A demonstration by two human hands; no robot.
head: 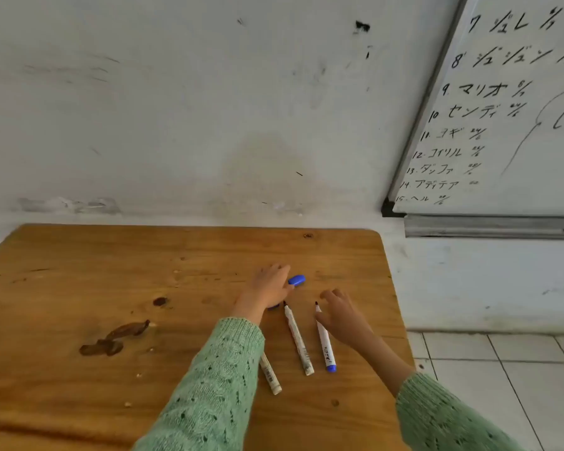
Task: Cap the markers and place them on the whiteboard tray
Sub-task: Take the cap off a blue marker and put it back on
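Left hand: my left hand [269, 284] lies palm-down on the wooden table [111, 288], fingers spread loosely toward the wall; its grip is wide and holds nothing; the thumb side sits just beside a blue cap [296, 280], and whether skin touches plastic I cannot tell.
Right hand: my right hand [341, 315] is lowered over the table's right part, fingers curled and apart, grip wide and empty; its thumb edge is at the barrel of the blue-ended marker [324, 340]; contact unclear.
Markers: three lie uncapped on the table, tips pointing away from me; the blue-ended one is rightmost; the middle marker [297, 338] lies between my two hands, near-parallel to it; the third marker [270, 374] is mostly hidden under my left green knit sleeve [215, 385], only its rear end showing.
Caps: a dark bit shows under my left wrist; too hidden to identify.
Whiteboard tray: the grey metal tray [492, 226] runs below the written-on whiteboard [508, 125] on the wall, up and to the right of the table, well apart from the markers.
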